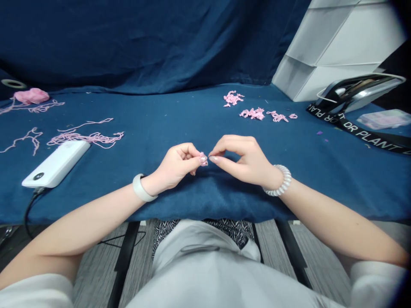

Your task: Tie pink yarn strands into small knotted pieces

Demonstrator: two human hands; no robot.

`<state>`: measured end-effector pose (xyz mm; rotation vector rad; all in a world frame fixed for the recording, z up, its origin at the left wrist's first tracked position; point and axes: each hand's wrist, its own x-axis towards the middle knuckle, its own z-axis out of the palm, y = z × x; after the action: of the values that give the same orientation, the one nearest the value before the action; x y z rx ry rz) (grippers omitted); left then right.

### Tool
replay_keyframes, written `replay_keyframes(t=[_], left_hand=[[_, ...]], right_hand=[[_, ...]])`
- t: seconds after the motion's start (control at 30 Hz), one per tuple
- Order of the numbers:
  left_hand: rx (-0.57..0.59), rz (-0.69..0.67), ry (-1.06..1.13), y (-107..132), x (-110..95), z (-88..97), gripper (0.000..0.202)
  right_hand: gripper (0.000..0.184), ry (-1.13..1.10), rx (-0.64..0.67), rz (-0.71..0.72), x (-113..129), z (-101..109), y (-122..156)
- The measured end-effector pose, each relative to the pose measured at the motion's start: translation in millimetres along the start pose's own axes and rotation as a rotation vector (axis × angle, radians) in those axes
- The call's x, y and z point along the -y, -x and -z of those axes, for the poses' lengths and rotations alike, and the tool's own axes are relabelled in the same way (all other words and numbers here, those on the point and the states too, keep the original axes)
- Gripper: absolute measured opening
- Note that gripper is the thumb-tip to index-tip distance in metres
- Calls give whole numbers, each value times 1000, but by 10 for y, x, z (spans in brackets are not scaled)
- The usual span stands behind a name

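Above the front part of the blue cloth, my left hand [176,166] pinches a small bit of pink yarn [203,159] between thumb and fingers. My right hand [245,157] faces it from the right, thumb and forefinger tips pressed together just beside the yarn. What the right fingertips hold, if anything, is too small to make out. Farther back on the cloth lie small piles of short pink yarn pieces, one pile [233,98] behind another pile [253,113], with loose bits [278,116] to their right.
At left are cut yarn strands [85,137], a pink yarn ball [32,96] and a white power bank [58,164] with a black cable. At right stand white boxes [334,47], a black bag [353,94] with a lettered strap [362,130], and a clear plastic case [385,119].
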<state>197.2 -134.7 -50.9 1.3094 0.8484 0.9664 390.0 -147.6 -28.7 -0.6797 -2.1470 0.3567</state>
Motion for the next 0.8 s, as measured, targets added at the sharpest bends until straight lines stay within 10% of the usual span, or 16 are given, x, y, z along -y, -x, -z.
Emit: replay_keyframes(t=[0.17,0.8], left_hand=[[38,17,-72,12,-10,7,29],[99,118,-178,16,-19,5,30]], right_hand=[[14,-107,242,-176,-23,23,-27],[16,-47,335,-198,-40,34,-11]])
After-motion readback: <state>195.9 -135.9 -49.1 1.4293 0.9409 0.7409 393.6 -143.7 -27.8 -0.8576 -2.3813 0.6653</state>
